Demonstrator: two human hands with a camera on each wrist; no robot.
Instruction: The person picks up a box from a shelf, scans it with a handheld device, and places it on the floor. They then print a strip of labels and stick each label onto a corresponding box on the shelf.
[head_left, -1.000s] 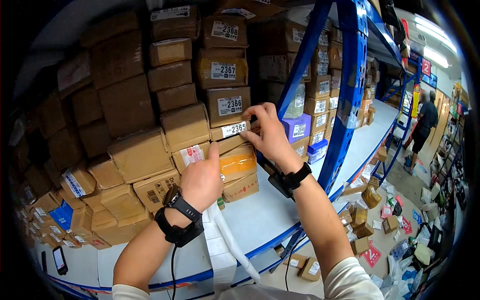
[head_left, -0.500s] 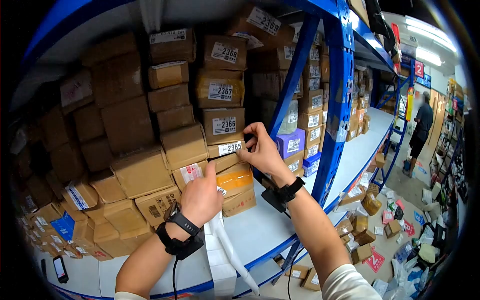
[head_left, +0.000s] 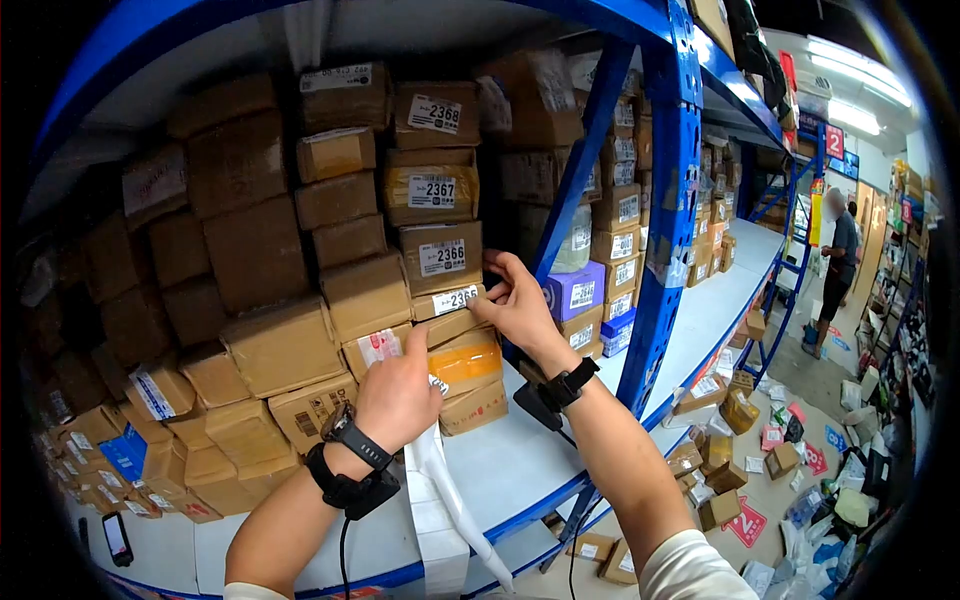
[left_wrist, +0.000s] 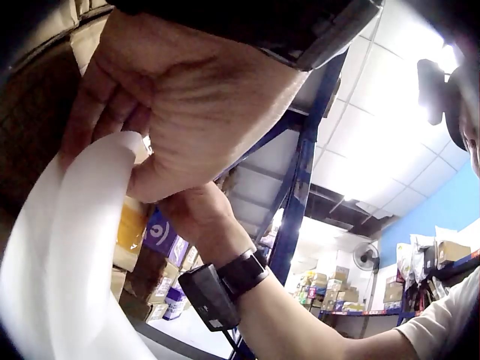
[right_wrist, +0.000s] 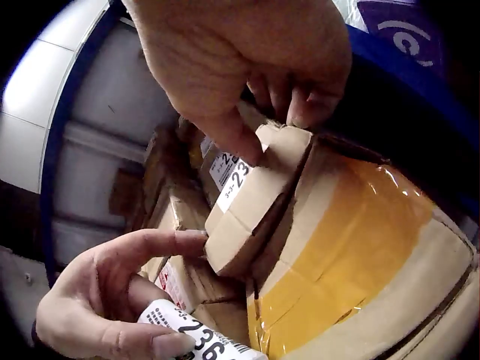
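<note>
A slim cardboard box [right_wrist: 244,236] carries a white label ending in 2365 [head_left: 447,300] on its front face. My right hand [head_left: 525,315] pinches its right end, thumb over the label's edge and fingers round the back corner. The left hand [head_left: 398,400] reaches its index fingertip to the box's left end. Between that hand's thumb and curled fingers is a strip of printed labels [right_wrist: 196,334], whose long white tail [head_left: 437,500] hangs down over the shelf edge. Directly underneath lies a box with orange tape [head_left: 466,367]; a box labelled 2366 [head_left: 443,255] stands above.
Stacked cardboard boxes [head_left: 280,335] fill the shelf to the left. A blue upright [head_left: 665,220] and a purple box [head_left: 575,288] are right of my right hand. A phone [head_left: 117,538] lies at the lower left. Parcels [head_left: 780,460] cover the floor; a person [head_left: 840,265] stands in the aisle.
The head view has tilted upward, showing more of the upper shelf. Both hands stay at the same box, and the right thumb now covers more of the 2365 label's right end.
</note>
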